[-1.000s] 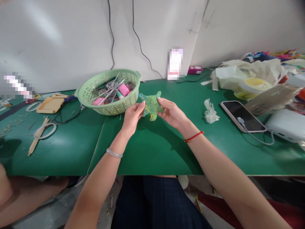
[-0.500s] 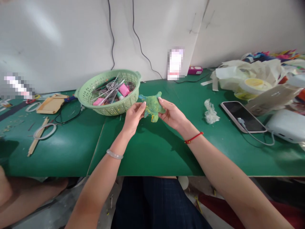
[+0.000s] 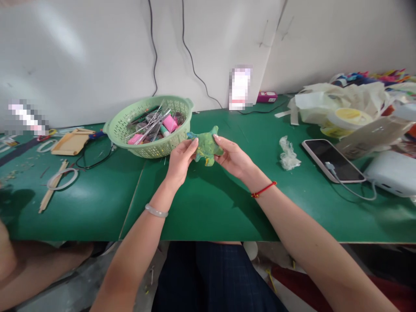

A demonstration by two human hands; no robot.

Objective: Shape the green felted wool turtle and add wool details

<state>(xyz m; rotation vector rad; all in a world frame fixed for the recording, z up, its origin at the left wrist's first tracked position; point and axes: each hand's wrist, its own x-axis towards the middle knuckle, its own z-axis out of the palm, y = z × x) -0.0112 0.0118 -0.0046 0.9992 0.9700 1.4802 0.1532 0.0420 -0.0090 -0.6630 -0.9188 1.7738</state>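
Note:
Between my two hands, above the green table (image 3: 208, 208), is a small green figure (image 3: 207, 145) with blue and yellow patches and stubby limbs, like a clay turtle. My left hand (image 3: 182, 158) pinches its left side, thumb on top. On its right side my right hand (image 3: 234, 157) grips it the same way, thumb on the upper edge. The fingers beneath it are partly hidden. Just beyond my left hand stands a light green basket (image 3: 152, 149) holding thin metal rods, pink pieces and other small items.
Crumpled clear plastic (image 3: 288, 154) and a phone (image 3: 333, 160) with a cable lie to the right, beside a white box-shaped device (image 3: 393, 173). Plastic bags (image 3: 344, 97) fill the back right. On the left are a wooden tray (image 3: 69, 143) and a white ring (image 3: 63, 179). Another person's leg (image 3: 45, 268) shows lower left.
The green figure has tilted slightly in my hands and shifted a little to the left. Both hands keep their hold on it.

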